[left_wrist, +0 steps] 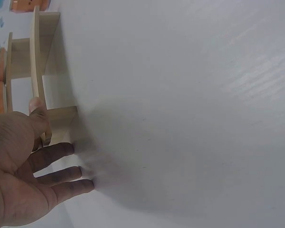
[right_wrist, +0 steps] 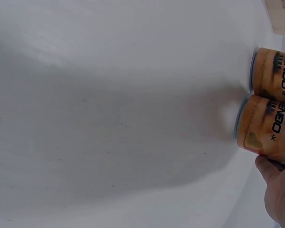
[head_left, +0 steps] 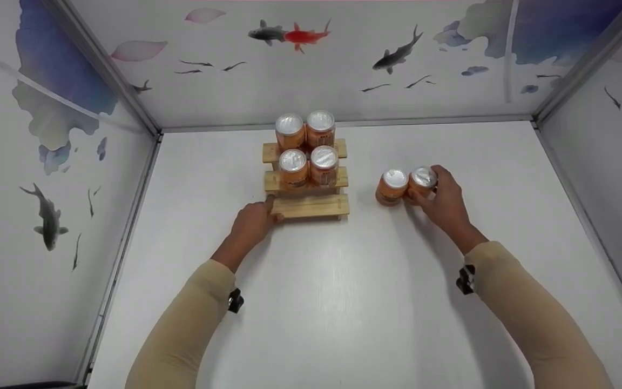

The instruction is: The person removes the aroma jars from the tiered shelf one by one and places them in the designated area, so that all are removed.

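A three-tier wooden step rack [head_left: 311, 206] stands on the white table, with two orange cans on its top tier and two more on its middle tier [head_left: 293, 168]. My left hand [head_left: 252, 221] pinches the left end of the lowest board, thumb on top; in the left wrist view its other fingers [left_wrist: 61, 176] spread beside the rack. To the right of the rack, my right hand [head_left: 447, 202] grips an orange can [right_wrist: 262, 127] with a silver lid. That can leans slightly and touches a second orange can [head_left: 392, 187] on its left.
White panels painted with fish [head_left: 397, 54] and blue patches border the table [head_left: 332, 302] at the back and both sides. A small black device [head_left: 466, 279] sits at the right wrist, another [head_left: 235, 300] at the left.
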`<state>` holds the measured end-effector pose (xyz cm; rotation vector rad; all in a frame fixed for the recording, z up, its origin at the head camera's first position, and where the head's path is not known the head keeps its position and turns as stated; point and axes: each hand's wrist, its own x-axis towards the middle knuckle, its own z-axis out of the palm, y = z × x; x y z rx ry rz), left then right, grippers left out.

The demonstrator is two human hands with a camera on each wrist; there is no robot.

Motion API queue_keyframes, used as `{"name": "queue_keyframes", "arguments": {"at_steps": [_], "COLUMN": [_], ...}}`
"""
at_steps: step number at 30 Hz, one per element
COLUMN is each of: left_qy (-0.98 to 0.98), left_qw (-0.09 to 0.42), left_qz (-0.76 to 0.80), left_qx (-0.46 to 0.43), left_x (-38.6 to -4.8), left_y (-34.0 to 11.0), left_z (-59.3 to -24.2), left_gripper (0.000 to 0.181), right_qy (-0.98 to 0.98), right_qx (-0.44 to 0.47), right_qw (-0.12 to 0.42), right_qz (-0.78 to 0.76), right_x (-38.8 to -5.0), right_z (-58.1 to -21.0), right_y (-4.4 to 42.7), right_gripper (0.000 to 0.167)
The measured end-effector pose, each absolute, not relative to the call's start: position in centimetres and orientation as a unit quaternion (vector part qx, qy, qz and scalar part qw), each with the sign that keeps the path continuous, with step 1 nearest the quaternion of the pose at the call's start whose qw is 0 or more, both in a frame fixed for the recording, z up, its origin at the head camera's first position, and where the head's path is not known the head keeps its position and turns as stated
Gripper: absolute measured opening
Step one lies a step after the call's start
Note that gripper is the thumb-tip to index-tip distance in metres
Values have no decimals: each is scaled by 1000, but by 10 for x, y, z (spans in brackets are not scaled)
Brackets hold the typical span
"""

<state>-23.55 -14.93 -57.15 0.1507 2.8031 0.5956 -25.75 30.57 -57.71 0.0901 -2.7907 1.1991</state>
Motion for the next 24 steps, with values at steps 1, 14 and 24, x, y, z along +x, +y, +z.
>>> {"name": "queue_keyframes", "arguments": {"at_steps": [1, 14, 24], "left_qy": [968, 967, 965], "left_qw": [134, 141, 157], "left_qz": [207, 205, 209], "left_qx": [53, 53, 34], "left_x": [-235, -236, -237], "left_y": [-149, -149, -148], "left_z": [-571, -570, -571], "left_gripper": [68, 68, 70], "right_qy": [-918, -919, -924], "right_qx": [30, 38, 26], "right_qw": [52, 48, 40], "right_qz": [392, 389, 380], "right_x": [-257, -257, -258], "right_z": [-577, -578, -577], "right_y": [306, 306, 308], "right_gripper": [71, 73, 73]}}
